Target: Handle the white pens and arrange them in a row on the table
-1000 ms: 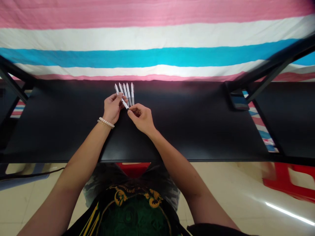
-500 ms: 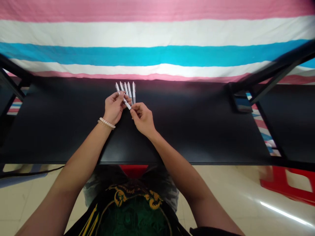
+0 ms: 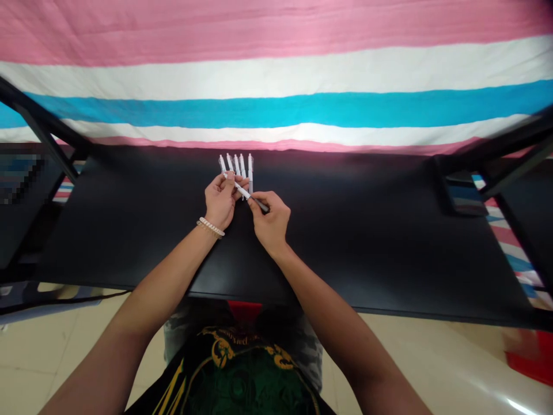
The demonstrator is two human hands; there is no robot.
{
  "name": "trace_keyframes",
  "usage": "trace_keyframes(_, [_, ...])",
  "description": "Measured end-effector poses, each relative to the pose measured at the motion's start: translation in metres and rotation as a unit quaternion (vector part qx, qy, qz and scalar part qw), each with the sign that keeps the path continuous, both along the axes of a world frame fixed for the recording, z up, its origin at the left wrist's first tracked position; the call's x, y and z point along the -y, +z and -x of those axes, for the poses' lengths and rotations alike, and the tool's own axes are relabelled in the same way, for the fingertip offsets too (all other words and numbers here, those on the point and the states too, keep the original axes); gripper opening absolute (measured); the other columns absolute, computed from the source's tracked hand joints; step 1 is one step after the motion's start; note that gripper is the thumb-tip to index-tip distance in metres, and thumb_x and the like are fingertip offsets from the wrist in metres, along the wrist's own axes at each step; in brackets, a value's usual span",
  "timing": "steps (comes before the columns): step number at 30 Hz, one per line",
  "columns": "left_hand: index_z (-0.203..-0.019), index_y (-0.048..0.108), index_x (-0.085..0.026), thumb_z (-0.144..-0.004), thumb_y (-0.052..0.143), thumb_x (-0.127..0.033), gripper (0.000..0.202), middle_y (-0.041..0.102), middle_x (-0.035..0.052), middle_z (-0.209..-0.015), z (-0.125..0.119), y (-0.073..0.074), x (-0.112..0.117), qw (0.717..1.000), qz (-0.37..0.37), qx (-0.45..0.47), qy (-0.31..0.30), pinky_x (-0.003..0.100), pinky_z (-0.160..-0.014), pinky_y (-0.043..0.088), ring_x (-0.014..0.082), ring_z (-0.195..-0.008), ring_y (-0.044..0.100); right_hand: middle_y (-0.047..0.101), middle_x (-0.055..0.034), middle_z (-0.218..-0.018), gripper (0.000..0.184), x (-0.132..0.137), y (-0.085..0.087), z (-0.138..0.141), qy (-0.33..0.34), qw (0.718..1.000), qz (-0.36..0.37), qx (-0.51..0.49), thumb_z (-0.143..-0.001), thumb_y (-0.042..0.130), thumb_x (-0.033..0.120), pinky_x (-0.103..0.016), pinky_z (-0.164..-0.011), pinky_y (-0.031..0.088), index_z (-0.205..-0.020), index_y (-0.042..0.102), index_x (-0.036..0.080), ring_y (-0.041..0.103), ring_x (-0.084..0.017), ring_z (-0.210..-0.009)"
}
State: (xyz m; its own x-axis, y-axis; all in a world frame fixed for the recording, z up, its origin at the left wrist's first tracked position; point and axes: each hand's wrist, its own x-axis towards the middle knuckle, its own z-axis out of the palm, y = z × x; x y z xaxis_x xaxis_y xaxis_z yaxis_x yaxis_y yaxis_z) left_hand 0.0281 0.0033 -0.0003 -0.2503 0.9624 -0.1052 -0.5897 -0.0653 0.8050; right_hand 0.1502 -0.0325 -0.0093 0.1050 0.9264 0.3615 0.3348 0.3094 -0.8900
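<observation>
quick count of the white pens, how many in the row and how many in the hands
white pens in the row above the left hand: 5
white pen held between the left hand and right hand: 1
total: 6

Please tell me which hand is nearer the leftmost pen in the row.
Left: the left hand sits at the lower end of the pen; the right hand is farther right and lower in view.

Nothing can be read with certainty. At the bottom centre of the frame, a dark shirt carries a curved line of small gold lettering above a green emblem, but it is too small and blurred to make out. The white pens at upper centre show no legible print.
</observation>
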Motion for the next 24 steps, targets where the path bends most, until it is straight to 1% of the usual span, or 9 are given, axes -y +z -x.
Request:
trace_keyframes(5, [-0.09, 0.068, -0.016, -0.087, 0.08, -0.033, 0.022, 0.071, 0.004, -0.087, -0.0006, 0.0003, 0.0003, 1.0, 0.009, 0.005, 0.001, 0.037, -0.096, 0.06, 0.018, -0.09, 0.075, 0.073, -0.0029, -0.089, 0.007, 0.0011, 0.0006, 0.0007, -0.011, 1.0, -0.02, 0.003, -0.09, 0.068, 0.024, -0.034, -0.078, 0.056, -0.093, 0.074, 0.022, 0.068, -0.018, -0.08])
trace_keyframes(9, [-0.089, 0.068, -0.016, -0.085, 0.081, -0.034, 0.024, 0.071, 0.004, -0.085, -0.0019, 0.0001, 0.0003, 1.0, 0.013, 0.009, 0.008, 0.038, -0.096, 0.06, 0.0187, -0.09, 0.076, 0.074, -0.0027, -0.089, 0.007, 0.0024, 0.0023, 0.0009, -0.018, 0.999, -0.032, -0.004, -0.09, 0.07, 0.023, -0.034, -0.077, 0.056, -0.094, 0.075, 0.022, 0.068, -0.018, -0.079])
trace_keyframes(14, [-0.089, 0.067, -0.016, -0.08, 0.085, -0.036, 0.029, 0.072, 0.0045, -0.086, -0.004, -0.0005, 0.0018, 1.0, -0.009, 0.01, 0.018, 0.039, -0.094, 0.061, 0.0205, -0.089, 0.076, 0.074, -0.0032, -0.091, 0.007, 0.0038, 0.0062, 0.0, -0.022, 0.999, -0.039, -0.007, -0.09, 0.07, 0.024, -0.034, -0.076, 0.057, -0.095, 0.075, 0.022, 0.068, -0.018, -0.08])
trace_keyframes(20, [-0.09, 0.065, -0.016, -0.08, 0.085, -0.038, 0.031, 0.072, 0.0042, -0.086, -0.0036, 0.0005, 0.0026, 1.0, -0.011, 0.012, 0.015, 0.039, -0.094, 0.061, 0.0203, -0.092, 0.076, 0.075, -0.0031, -0.089, 0.008, 0.0032, 0.0086, -0.0017, -0.012, 0.999, -0.035, -0.009, -0.09, 0.07, 0.027, -0.034, -0.077, 0.057, -0.092, 0.076, 0.023, 0.069, -0.018, -0.08])
trace_keyframes(24, [-0.093, 0.064, -0.017, -0.08, 0.084, -0.042, 0.034, 0.072, 0.0044, -0.087, -0.0045, 0.0006, 0.0031, 1.0, -0.018, -0.004, 0.01, 0.038, -0.088, 0.062, 0.0204, -0.087, 0.076, 0.076, -0.0035, -0.09, 0.01, 0.0029, 0.0072, -0.0026, -0.013, 0.999, -0.026, -0.017, -0.089, 0.072, 0.029, -0.034, -0.078, 0.058, -0.092, 0.078, 0.022, 0.07, -0.019, -0.08])
